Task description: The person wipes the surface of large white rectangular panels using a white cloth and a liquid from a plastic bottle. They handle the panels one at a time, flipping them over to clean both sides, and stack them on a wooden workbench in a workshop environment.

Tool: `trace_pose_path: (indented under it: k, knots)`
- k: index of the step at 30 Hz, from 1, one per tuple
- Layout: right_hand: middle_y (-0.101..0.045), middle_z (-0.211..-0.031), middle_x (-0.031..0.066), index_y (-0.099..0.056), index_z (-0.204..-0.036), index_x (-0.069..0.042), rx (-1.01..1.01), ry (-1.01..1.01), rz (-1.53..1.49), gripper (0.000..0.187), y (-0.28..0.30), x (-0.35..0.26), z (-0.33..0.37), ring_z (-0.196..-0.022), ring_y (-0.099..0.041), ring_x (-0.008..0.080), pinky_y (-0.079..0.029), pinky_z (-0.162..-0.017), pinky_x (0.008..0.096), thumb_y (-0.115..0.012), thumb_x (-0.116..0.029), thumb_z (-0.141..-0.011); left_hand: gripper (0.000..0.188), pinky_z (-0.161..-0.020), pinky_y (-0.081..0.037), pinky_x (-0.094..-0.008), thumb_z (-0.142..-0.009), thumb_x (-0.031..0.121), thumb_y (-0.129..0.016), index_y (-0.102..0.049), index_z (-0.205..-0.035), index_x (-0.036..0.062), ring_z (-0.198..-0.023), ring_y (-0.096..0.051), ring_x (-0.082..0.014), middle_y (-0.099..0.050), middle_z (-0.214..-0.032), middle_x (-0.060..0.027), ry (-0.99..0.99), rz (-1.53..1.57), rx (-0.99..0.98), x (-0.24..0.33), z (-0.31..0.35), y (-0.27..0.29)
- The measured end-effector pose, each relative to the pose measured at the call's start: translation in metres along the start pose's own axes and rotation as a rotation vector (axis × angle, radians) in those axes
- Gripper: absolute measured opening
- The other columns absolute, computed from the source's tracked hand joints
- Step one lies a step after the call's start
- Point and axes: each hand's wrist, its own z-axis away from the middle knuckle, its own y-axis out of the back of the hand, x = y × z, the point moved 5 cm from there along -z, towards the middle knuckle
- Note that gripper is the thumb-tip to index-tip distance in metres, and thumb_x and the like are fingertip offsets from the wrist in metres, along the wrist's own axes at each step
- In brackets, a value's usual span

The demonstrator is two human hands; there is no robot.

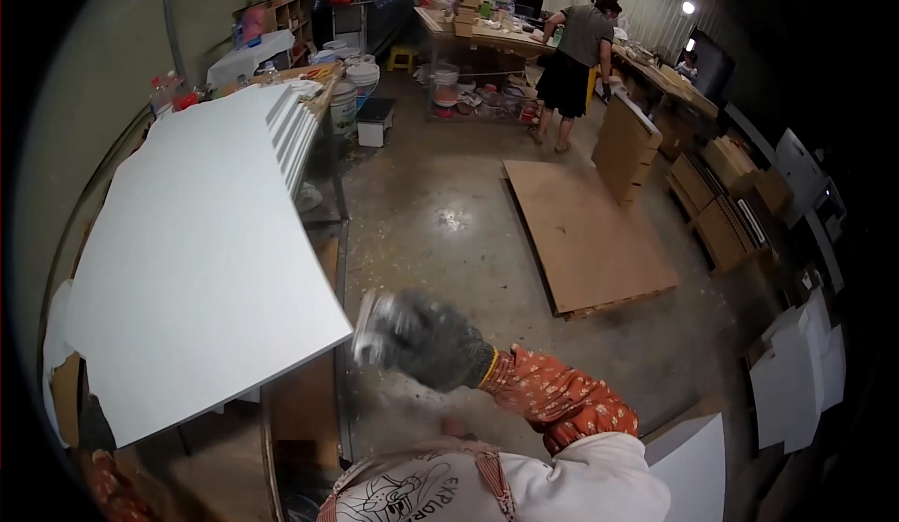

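A large white board point(206, 250) lies on the workbench to my left, its near right corner pointing toward my right hand. My right hand point(426, 339), in a dark grey glove with a yellow cuff, is closed round a pale, whitish block point(370, 330) just beside that corner. Motion smears the block, so its exact kind does not show. At the board's near left edge is my left hand point(95, 421), also in a dark glove below an orange flowered sleeve. It is dim there and its fingers cannot be made out.
Grooved white strips point(290, 133) lie along the board's far right edge. A brown panel stack point(590, 241) sits on the floor at right, with upright brown boards point(626, 147) behind. Buckets point(344, 105) stand beyond the bench. Another person point(576, 58) stands at the far table.
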Motion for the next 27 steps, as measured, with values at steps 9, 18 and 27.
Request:
trace_pose_path:
  k: [9, 18, 27]
  knots:
    - [-0.044, -0.135, 0.0126, -0.044, -0.135, -0.013, 0.298, -0.069, -0.170, 0.055, -0.013, 0.014, 0.011, -0.130, -0.037, 0.0344, -0.035, -0.103, 0.0489, -0.058, -0.030, -0.085, 0.036, -0.095, -0.045, -0.0348, -0.096, 0.015, -0.037, -0.054, -0.125, 0.0017, -0.105, -0.056, -0.0283, -0.059, -0.118, -0.0150, 0.215, 0.148, 0.142, 0.012, 0.059, 0.002]
    - [-0.037, -0.141, 0.0139, -0.040, -0.138, -0.014, 0.183, -0.261, -0.120, 0.056, -0.063, 0.026, 0.033, -0.135, -0.030, 0.0329, -0.023, -0.113, 0.0444, -0.052, -0.034, -0.088, 0.038, -0.099, -0.043, -0.0344, -0.096, 0.009, -0.038, -0.048, -0.131, 0.0001, -0.112, -0.053, -0.0287, -0.054, -0.127, -0.0165, 0.280, 0.247, 0.119, 0.003, 0.069, -0.003]
    - [-0.030, -0.145, 0.0184, -0.040, -0.137, -0.007, 0.189, -0.405, -0.208, 0.055, -0.094, 0.012, 0.055, -0.135, -0.029, 0.0361, -0.028, -0.110, 0.0473, -0.050, -0.033, -0.090, 0.045, -0.107, -0.035, -0.0388, -0.092, 0.011, -0.048, -0.040, -0.135, -0.0034, -0.124, -0.045, -0.0308, -0.042, -0.138, -0.0211, 0.058, 0.521, -0.030, -0.017, 0.070, -0.017]
